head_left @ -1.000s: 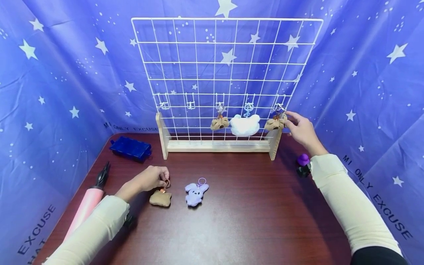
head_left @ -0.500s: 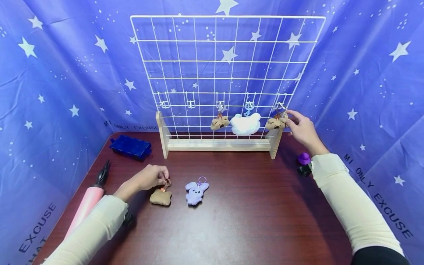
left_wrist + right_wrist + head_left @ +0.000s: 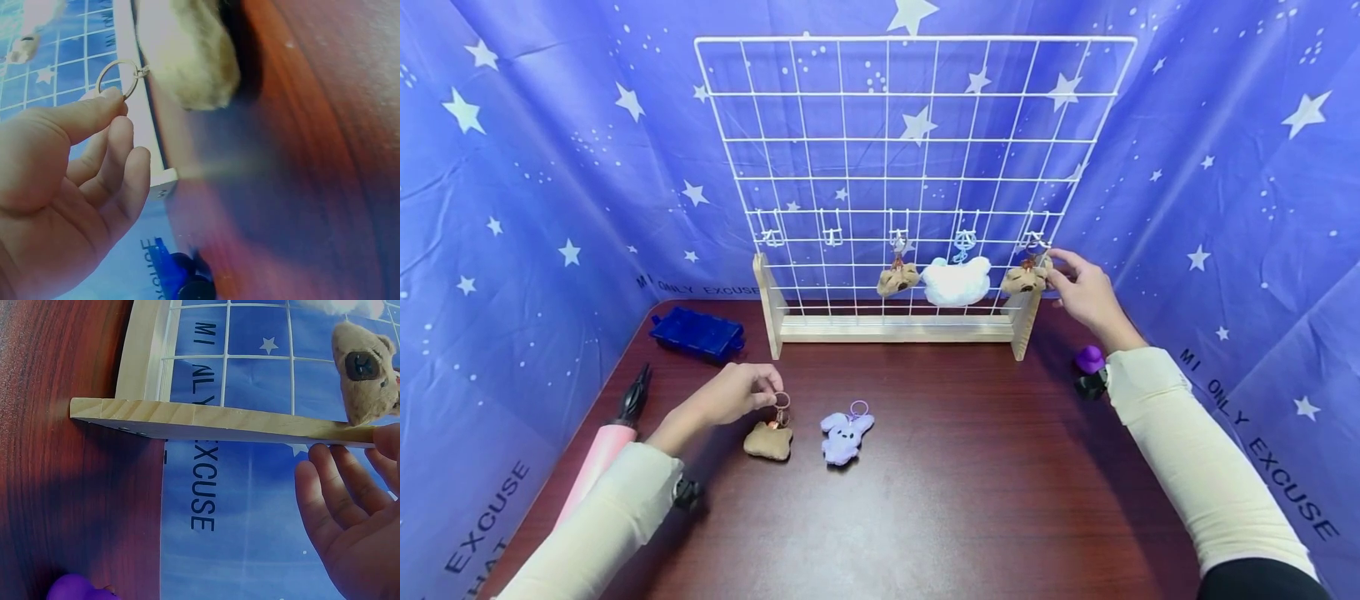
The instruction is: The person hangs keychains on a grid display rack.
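My left hand (image 3: 741, 395) pinches the metal ring (image 3: 117, 81) of a brown plush keychain (image 3: 768, 441) between thumb and fingertips; the plush hangs low by the table, its face hidden. To its right lies a lilac bunny plush keychain (image 3: 842, 437) with a purple ring. At the right end of a white wire grid rack (image 3: 917, 177), my right hand (image 3: 1086, 292) grips the top of the wooden upright (image 3: 206, 419), thumb and fingers on opposite sides. Beside those fingers hangs a brown bear plush keychain (image 3: 365, 375) on the rightmost hook.
A white plush keychain (image 3: 957, 282) and another brown one (image 3: 898, 279) hang on neighbouring hooks. Two hooks (image 3: 832, 237) at the left carry nothing. A blue tray (image 3: 697, 334) and a pink pump (image 3: 595, 467) lie left; a purple object (image 3: 1089, 359) sits near the right forearm.
My left hand has risen slightly, lifting the ring, and the brown plush has shifted a little up and right. The right hand keeps its place at the upright.
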The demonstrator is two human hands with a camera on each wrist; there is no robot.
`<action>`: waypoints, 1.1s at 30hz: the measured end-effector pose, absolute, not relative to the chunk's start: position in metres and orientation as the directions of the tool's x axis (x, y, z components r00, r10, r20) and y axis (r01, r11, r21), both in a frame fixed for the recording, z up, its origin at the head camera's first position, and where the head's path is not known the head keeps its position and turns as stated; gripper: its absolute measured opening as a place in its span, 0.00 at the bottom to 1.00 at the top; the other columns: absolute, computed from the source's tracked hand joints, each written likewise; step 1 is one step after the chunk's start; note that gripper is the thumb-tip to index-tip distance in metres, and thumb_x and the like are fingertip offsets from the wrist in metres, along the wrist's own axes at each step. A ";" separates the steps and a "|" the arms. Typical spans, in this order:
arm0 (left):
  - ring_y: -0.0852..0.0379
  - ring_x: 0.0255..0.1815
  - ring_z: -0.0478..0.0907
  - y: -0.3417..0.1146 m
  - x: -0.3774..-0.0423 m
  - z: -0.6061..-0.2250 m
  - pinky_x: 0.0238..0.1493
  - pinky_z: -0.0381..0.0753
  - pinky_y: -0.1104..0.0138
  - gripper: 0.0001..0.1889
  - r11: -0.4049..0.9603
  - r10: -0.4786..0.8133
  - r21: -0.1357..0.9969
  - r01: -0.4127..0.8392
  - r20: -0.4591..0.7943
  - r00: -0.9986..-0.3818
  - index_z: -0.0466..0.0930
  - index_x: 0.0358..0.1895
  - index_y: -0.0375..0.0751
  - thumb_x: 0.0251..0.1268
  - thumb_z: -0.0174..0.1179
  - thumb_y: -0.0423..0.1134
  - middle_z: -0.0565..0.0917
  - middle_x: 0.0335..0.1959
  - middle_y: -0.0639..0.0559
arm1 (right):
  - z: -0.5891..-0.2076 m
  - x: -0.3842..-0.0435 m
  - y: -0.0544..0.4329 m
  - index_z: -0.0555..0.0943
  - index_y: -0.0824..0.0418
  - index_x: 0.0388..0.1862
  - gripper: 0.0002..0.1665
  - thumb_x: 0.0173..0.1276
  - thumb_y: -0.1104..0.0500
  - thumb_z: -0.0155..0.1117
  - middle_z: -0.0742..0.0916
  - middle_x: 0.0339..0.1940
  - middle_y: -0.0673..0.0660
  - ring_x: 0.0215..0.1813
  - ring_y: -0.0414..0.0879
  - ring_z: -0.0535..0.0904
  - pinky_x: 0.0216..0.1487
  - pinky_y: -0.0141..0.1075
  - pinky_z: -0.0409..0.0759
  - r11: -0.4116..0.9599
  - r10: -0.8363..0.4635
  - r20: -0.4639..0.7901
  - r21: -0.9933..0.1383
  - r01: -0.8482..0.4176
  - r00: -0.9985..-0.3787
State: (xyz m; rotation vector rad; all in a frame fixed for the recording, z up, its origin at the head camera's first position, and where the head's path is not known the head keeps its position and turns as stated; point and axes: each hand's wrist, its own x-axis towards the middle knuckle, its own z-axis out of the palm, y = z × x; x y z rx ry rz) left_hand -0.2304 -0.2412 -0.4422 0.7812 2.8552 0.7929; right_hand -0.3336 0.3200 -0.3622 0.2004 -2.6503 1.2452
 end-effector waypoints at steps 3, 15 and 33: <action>0.67 0.30 0.81 -0.241 -0.231 -0.439 0.34 0.78 0.68 0.07 0.733 0.493 0.503 0.459 0.072 -0.867 0.81 0.35 0.48 0.62 0.69 0.31 0.88 0.27 0.60 | -0.363 -0.334 0.320 0.69 0.62 0.76 0.29 0.79 0.56 0.52 0.81 0.64 0.75 0.29 0.22 0.78 0.28 0.27 0.84 0.634 -0.030 0.239 -0.747 -0.203 -0.971; 0.65 0.31 0.83 -0.230 -0.235 -0.423 0.33 0.78 0.69 0.05 0.716 0.446 0.549 0.431 0.116 -0.888 0.82 0.40 0.46 0.66 0.67 0.32 0.89 0.30 0.55 | -0.359 -0.333 0.320 0.67 0.62 0.77 0.30 0.80 0.56 0.51 0.80 0.65 0.75 0.30 0.23 0.78 0.29 0.28 0.84 0.655 -0.034 0.218 -0.733 -0.187 -0.975; 0.62 0.31 0.84 -0.207 -0.251 -0.401 0.35 0.80 0.67 0.09 0.671 0.448 0.563 0.482 0.210 -0.869 0.85 0.48 0.45 0.67 0.66 0.33 0.90 0.32 0.51 | -0.360 -0.334 0.320 0.67 0.62 0.77 0.30 0.80 0.55 0.52 0.80 0.64 0.76 0.30 0.24 0.78 0.29 0.28 0.84 0.643 -0.031 0.218 -0.743 -0.187 -0.975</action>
